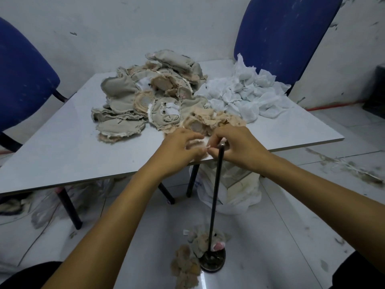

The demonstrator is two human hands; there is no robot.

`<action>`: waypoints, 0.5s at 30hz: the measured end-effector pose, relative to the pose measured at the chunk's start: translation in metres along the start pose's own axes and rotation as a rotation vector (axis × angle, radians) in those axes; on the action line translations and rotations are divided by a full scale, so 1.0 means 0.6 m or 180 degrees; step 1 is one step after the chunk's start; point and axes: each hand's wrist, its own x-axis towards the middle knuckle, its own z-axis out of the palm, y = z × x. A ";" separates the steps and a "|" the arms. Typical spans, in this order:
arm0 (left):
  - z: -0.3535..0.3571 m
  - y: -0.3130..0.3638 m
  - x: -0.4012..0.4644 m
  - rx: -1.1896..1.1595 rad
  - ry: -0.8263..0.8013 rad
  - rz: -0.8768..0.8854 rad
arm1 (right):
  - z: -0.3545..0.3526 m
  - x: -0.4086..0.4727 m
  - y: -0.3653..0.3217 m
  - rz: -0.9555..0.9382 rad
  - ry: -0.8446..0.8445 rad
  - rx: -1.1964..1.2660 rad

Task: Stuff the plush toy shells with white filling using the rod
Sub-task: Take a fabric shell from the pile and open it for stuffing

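The left hand (183,147) and right hand (237,146) pinch a beige plush shell (203,140) together over the tip of the upright rod (215,197) at the counter's (73,147) near edge. Empty shells (145,94) heap mid-counter; white filling (248,92) sits by the far right corner.

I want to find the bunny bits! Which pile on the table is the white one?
The white filling pile at the table's far right, by the right-hand blue chair. The pile of plush toy shells beside it is grey-beige.
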 end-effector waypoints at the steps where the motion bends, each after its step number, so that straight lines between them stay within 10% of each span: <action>1: -0.002 0.001 0.000 -0.0085 0.0011 -0.0018 | -0.004 -0.005 0.002 -0.0145 0.0052 -0.0032; 15: 0.011 0.043 -0.004 -0.1127 0.0864 -0.0118 | -0.022 -0.018 0.009 0.0460 0.0029 0.1313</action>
